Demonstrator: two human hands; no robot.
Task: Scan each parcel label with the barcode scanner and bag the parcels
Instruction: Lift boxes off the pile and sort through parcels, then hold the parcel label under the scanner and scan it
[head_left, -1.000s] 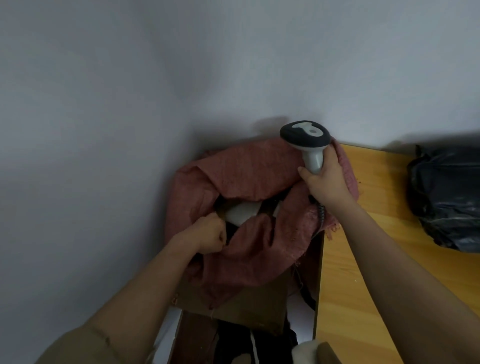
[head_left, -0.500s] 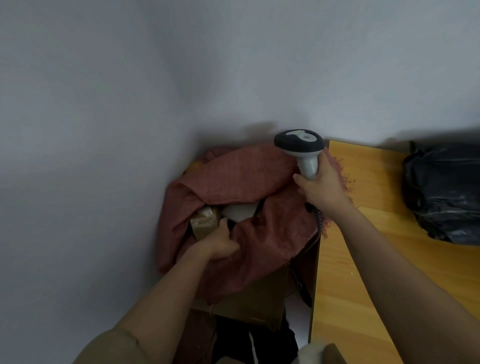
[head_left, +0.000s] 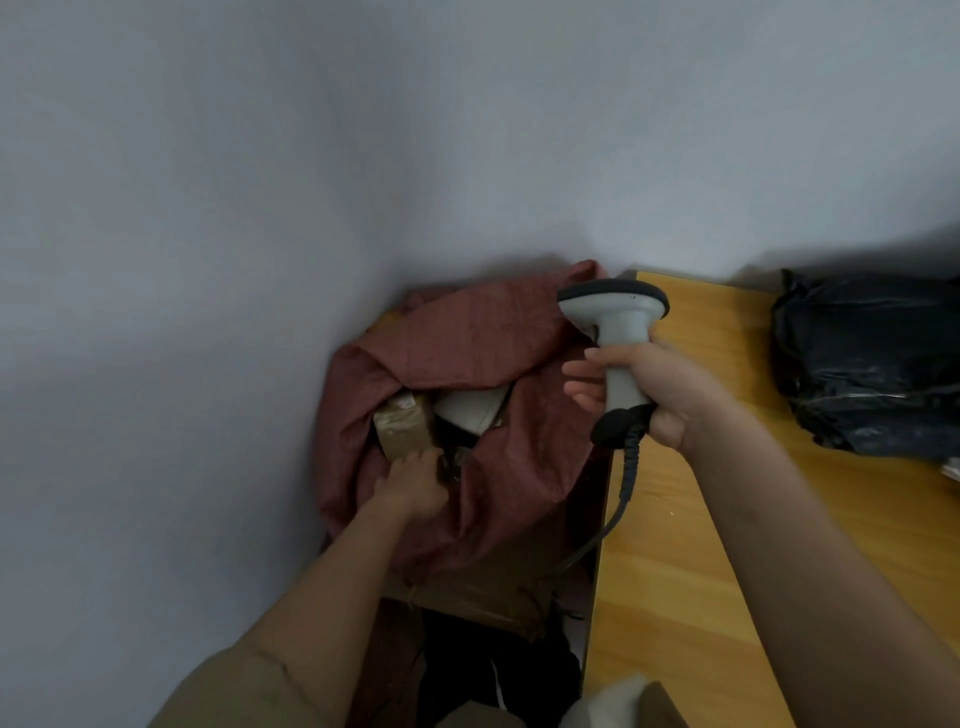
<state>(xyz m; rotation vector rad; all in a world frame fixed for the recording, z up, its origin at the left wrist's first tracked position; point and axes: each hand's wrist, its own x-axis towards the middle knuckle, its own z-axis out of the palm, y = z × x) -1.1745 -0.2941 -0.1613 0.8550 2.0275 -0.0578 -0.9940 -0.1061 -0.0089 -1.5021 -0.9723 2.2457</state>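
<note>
I judge we're bagging: the red sack in the corner beside the bench gapes, my left hand pressing a taped brown parcel inside, finger posture unclear. Right hand clamps the scanner. Next parcel: the black bundle, well apart.

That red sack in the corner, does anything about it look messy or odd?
Nothing looks broken. The red sack is slumped and crumpled, its mouth gaping over a taped brown parcel and a white parcel. The left hand is at its opening.
</note>
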